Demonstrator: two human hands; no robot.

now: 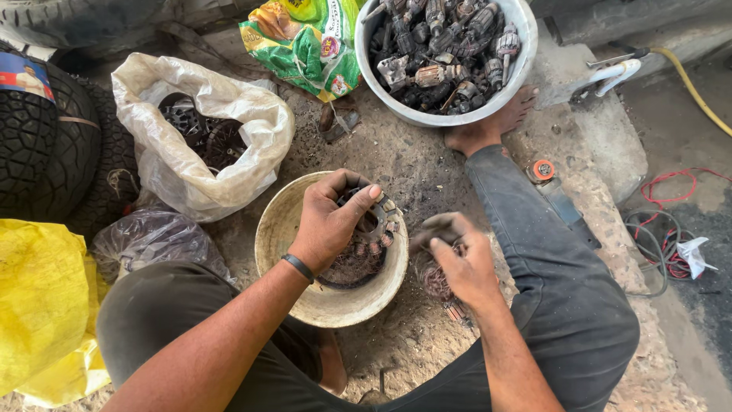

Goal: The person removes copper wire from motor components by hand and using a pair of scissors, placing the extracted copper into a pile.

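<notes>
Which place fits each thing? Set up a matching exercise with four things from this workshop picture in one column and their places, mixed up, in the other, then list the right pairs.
Things:
1. grey tub of motor parts
2. white sack of metal rings
3. ring-shaped stator
4. yellow sack

Places:
A. far left edge, beside the tyres
B. held by the left hand over the cream bowl
C. top, by the bare foot
D. left of the cream bowl, mouth open

Pairs: 1-C, 2-D, 3-B, 4-A
</notes>
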